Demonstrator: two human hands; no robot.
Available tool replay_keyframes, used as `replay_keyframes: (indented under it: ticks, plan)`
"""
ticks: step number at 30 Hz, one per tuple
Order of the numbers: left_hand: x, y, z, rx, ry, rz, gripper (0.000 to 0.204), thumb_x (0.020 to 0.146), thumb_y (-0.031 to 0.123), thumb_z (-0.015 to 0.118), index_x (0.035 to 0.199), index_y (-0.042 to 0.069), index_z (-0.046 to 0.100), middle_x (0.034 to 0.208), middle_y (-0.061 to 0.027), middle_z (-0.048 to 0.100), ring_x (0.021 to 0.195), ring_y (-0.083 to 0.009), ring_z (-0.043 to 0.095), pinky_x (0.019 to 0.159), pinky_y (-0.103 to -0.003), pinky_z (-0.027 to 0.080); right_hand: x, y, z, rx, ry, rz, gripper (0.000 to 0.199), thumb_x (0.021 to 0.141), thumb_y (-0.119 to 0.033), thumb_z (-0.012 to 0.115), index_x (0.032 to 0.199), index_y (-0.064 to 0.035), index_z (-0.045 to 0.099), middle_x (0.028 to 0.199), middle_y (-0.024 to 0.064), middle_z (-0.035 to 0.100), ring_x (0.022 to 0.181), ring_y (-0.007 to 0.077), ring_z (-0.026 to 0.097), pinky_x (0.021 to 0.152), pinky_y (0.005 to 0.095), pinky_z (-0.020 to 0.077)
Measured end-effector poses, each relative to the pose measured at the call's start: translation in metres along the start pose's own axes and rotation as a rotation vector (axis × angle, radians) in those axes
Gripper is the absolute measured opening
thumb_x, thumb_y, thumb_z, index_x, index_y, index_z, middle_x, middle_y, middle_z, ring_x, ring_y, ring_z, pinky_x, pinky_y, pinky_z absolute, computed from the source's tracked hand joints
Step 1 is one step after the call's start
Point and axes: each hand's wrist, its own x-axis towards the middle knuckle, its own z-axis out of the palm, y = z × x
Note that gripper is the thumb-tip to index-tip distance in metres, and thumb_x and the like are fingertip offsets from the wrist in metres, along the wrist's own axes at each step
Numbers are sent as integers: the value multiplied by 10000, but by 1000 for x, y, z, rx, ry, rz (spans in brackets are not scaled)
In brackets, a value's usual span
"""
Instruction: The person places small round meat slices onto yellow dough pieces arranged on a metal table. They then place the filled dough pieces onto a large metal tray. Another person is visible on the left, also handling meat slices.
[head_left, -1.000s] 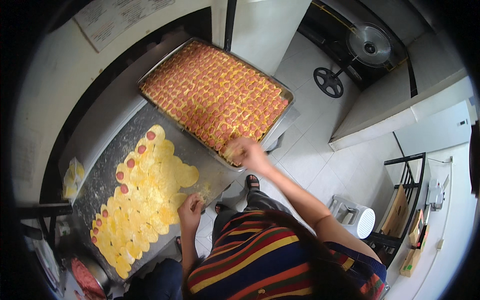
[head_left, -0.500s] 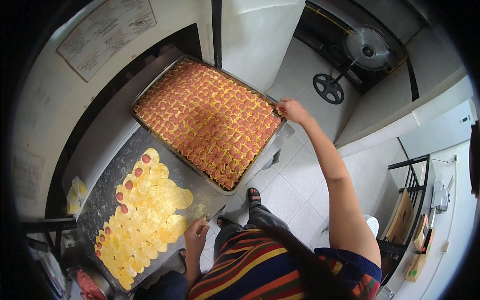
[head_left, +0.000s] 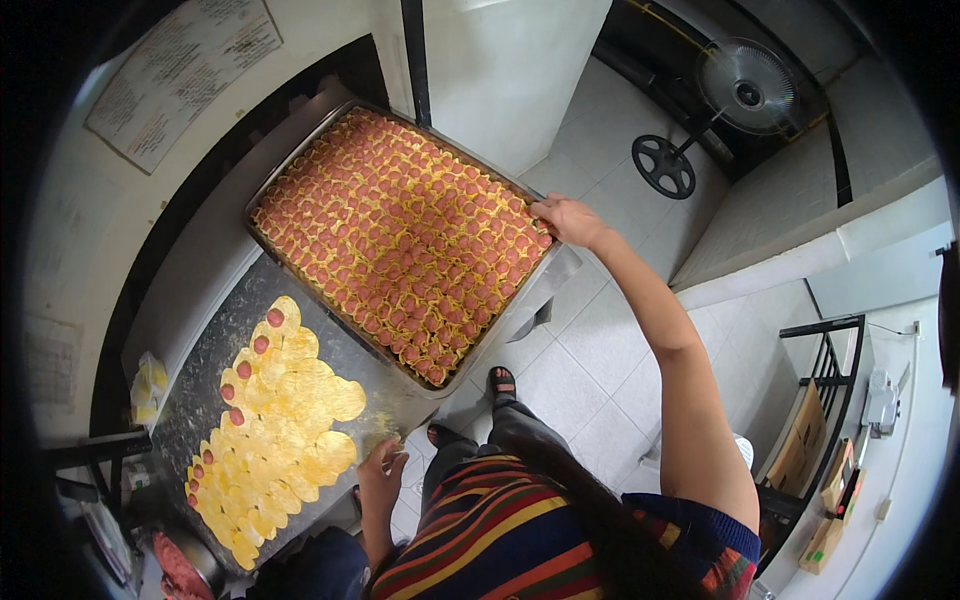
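Note:
A large metal tray point(head_left: 470, 372) lies at the top of the work table, filled with close rows of small yellow rolled pieces and pink round sausage slices. At its far right corner my right hand point(head_left: 568, 220) is closed, fingertips over the rim; what they pinch is hidden. My left hand point(head_left: 378, 474) hangs by the table's near edge with fingers curled together; I cannot make out what is in them. Beside it, overlapping thin yellow rounds point(head_left: 290, 400) cover the dark table. Several sausage slices point(head_left: 236, 416) lie along the rounds' left edge.
A metal bowl point(head_left: 205, 562) with pink slices stands lower left. A yellow-and-white plastic bag point(head_left: 148, 390) sits by the wall. A fan point(head_left: 746, 90) stands far right, and a black rack point(head_left: 825, 350) nearer right. The tray's near edge overhangs the tiled floor point(head_left: 570, 370).
The view has shifted slightly, so the tray and table appear further left. My right hand stays at the tray's corner, its fingers lower on the rim. My left hand remains curled by the table edge.

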Motion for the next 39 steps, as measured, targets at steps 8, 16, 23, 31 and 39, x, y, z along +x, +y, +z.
replay_keyframes:
  ticks: [8, 16, 23, 31, 39]
  plan:
    - [1, 15, 9, 34, 4, -22, 303, 780, 5, 664, 1072, 7, 585, 939, -132, 660, 789, -219, 674, 685, -295, 548, 3, -6, -11, -169, 97, 8, 419, 668, -69, 706, 1013, -69, 469, 1107, 128, 483, 1091, 292, 469, 870, 395, 399]
    - [5, 19, 19, 57, 1, -19, 296, 777, -7, 662, 1063, 12, 587, 943, -141, 657, 798, -229, 675, 684, -300, 548, 5, 5, -9, -181, 114, 5, 499, 643, -103, 730, 1062, -70, 462, 1162, 127, 481, 1093, 284, 466, 866, 386, 389]
    - [10, 18, 17, 89, 7, 12, 302, 770, -13, 665, 1061, 14, 589, 947, -147, 655, 803, -239, 676, 680, -304, 549, 17, 13, -7, -321, 118, -121, 453, 657, -110, 705, 1046, -76, 475, 1078, 95, 492, 1058, 256, 487, 842, 365, 389]
    - [8, 17, 16, 85, 33, 9, 304, 762, -20, 669, 1054, 14, 591, 943, -154, 654, 806, -241, 676, 673, -308, 552, 16, 10, -11, -306, 84, -81, 568, 577, -164, 771, 1047, -82, 461, 1075, 85, 498, 1037, 242, 499, 831, 352, 398]
    - [9, 19, 10, 142, 67, 46, 306, 749, -29, 679, 1040, 19, 595, 938, -160, 657, 818, -249, 678, 673, -316, 555, 19, 12, -11, -329, 60, -77, 577, 592, -199, 775, 1050, -83, 444, 1077, 88, 479, 1030, 248, 500, 827, 360, 396]
